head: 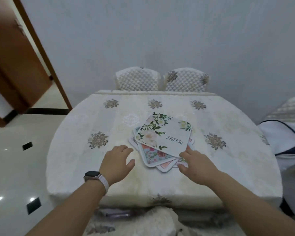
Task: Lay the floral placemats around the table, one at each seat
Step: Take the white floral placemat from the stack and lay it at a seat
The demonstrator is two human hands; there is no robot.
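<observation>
A loose stack of floral placemats (162, 133) lies in the middle of the table (75, 150), which wears a cream cloth with embroidered flowers. The top mat is white with green leaves and the word "Beautiful". Under it a blue flowered mat (153, 156) and pink-edged ones stick out. My left hand (117, 160), with a watch on its wrist, hovers just left of the stack, fingers spread and holding nothing. My right hand (194, 165) reaches the stack's near right corner, its fingertips touching the edge of the top mat.
Two quilted cream chair backs (162, 79) stand at the table's far side against the wall. Another chair with white cloth draped on it (283, 133) is at the right. A padded seat (157, 220) sits right below me. A brown door (15, 57) is open at the left.
</observation>
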